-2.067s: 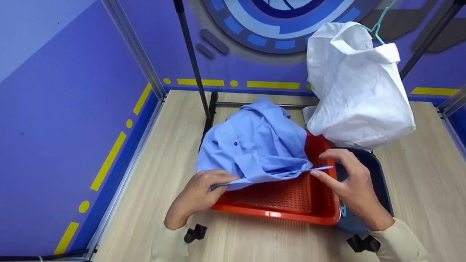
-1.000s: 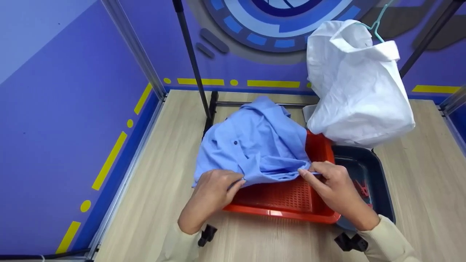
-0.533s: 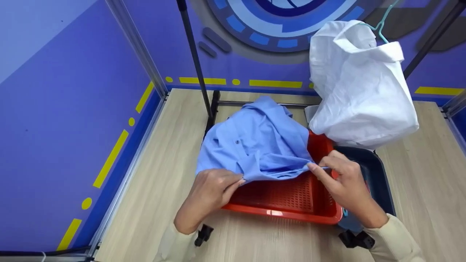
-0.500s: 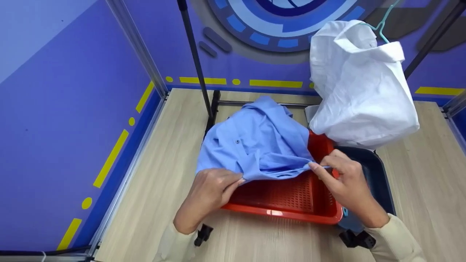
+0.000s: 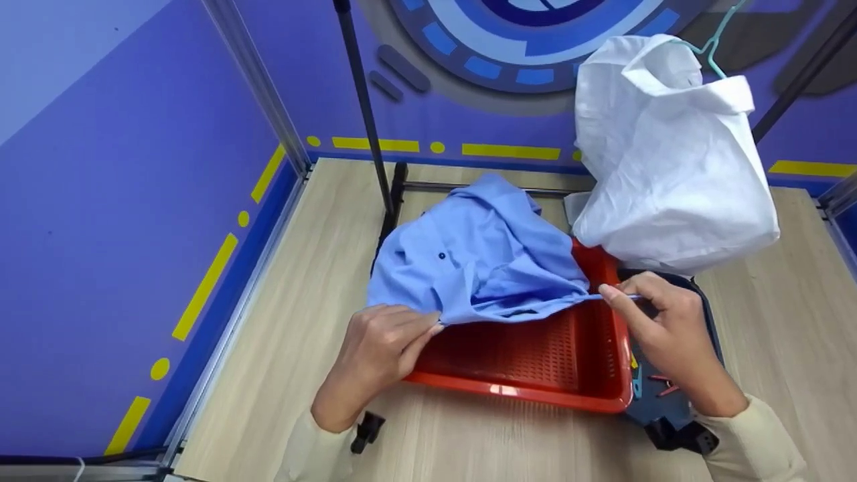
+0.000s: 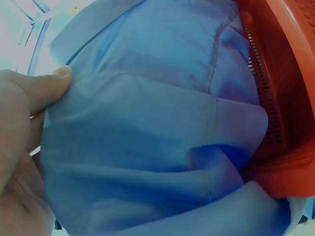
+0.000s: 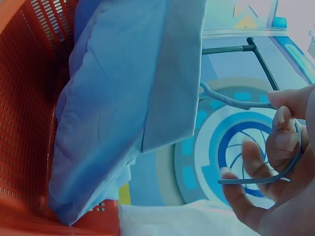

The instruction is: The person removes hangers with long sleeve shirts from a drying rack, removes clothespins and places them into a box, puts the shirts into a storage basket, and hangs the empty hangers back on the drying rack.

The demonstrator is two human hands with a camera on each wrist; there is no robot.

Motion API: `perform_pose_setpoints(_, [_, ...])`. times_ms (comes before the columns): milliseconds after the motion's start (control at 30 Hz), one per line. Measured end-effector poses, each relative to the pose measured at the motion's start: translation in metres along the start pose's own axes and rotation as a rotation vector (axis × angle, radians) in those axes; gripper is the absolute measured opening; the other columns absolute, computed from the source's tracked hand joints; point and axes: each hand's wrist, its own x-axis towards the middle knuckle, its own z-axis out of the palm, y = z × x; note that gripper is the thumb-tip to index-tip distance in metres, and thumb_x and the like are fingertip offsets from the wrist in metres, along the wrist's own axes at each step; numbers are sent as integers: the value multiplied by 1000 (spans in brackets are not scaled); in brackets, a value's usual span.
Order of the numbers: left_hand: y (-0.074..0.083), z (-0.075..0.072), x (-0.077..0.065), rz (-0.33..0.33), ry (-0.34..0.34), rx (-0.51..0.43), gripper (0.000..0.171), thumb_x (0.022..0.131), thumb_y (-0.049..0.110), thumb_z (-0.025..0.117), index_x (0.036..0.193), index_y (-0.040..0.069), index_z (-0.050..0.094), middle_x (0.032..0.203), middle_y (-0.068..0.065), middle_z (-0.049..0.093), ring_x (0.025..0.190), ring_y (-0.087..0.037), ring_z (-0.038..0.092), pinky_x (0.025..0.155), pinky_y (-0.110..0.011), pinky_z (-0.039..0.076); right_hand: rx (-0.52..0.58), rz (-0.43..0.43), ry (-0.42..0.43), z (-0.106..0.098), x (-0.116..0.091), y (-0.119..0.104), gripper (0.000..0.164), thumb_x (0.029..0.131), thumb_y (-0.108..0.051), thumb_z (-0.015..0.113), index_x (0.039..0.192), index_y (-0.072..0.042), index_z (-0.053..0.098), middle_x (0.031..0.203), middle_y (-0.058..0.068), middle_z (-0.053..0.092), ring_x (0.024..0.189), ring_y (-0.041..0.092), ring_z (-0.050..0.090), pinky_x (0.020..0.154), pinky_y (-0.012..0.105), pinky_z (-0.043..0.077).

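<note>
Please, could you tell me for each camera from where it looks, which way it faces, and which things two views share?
Head: worn on the person's head, looking forward and down at the blue garment and red basket; left grip, right grip and both sleeves show.
Left wrist: worn there, facing the garment close up; thumb and fingers enter from the left edge.
Right wrist: worn there, facing the blue hook and garment, patterned wall behind; fingers enter from the right.
Both wrist views share garment and basket.

I see a pale cream left sleeve (image 5: 313,450) and matching right sleeve (image 5: 756,438), blocky black devices (image 5: 683,436) at both cuffs, left hand (image 5: 375,351) and right hand (image 5: 675,325) bare.
</note>
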Motion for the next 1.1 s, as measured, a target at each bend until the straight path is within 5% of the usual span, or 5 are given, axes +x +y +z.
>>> perform_pose_setpoints(233, [-1, -5, -1, 22, 52, -53, 14, 86, 14, 72, 99, 11, 77, 83, 2, 75, 75, -9, 70, 67, -25, 57, 10, 32, -22, -11, 4, 8, 18, 83, -1, 72, 74, -16, 67, 73, -6, 64, 60, 2, 47, 55, 13, 40])
perform_pose_setpoints(433, [-3, -10, -2, 16, 67, -43, 16, 84, 12, 74, 101, 12, 76, 86, 2, 75, 78, -8, 71, 68, -24, 57, 52, 40, -25, -18, 9, 18, 20, 81, 4, 71, 72, -12, 66, 79, -4, 62, 73, 2, 52, 64, 8, 43])
perform_pose_setpoints(600, [-4, -13, -2, 36, 102, -29, 14, 87, 14, 71, 99, 11, 76, 86, 1, 76, 77, -9, 72, 65, -24, 57, 194, 47, -58, -23, 14, 25, 21, 83, 12, 65, 69, -4, 64, 94, 8, 64, 87, 7, 60, 73, 8, 50])
perform_pose_setpoints(833, [-5, -16, -1, 22, 113, -24, 25, 78, 10, 78, 103, 12, 76, 91, 0, 77, 78, -11, 73, 62, -24, 56, 531, 128, -70, -23, 18, 35, 21, 86, 15, 58, 67, 6, 60, 104, 17, 64, 97, 17, 67, 76, 15, 53])
perform_pose_setpoints(1100, [-8, -14, -4, 18, 155, -67, 18, 84, 12, 74, 101, 9, 76, 89, -2, 77, 73, -13, 73, 57, -24, 55, 573, 129, -102, -20, 17, 43, 29, 89, 14, 53, 63, 2, 55, 106, 19, 65, 102, 19, 65, 79, 19, 46])
